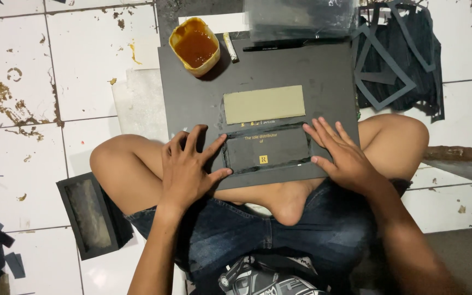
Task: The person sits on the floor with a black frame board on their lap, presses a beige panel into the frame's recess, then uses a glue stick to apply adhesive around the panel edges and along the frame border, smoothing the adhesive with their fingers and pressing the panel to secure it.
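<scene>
Hands press flat on a dark board that rests on the person's crossed legs. The left hand (189,164) lies open with its fingers spread wide. It grips nothing; its fingertips push on the left end of a small black card (267,150). The right hand (338,152) is open and flat too, holding nothing, and its fingers push on the right end of the same card.

It looks like the sticking-down step: the black card seems to be getting pressed onto the dark board (323,76) so it lies smooth. A good next move would call for even rubbing from the middle out to the edges, so no corner lifts. The hands would need to stay soft and flat, so the card does not slide.

The black card is a long, flat shape with small gold marks on it. Its edge shines a little, maybe from wet glue. It sits near the bottom of the board, between both hands. Just above it lies a tan card (264,104) of about the same shape.

A yellow cup of brown glue (195,46) stands on the top left corner of the board. A black box (91,213) lies on the white tile floor (17,142), beside the left knee.
</scene>
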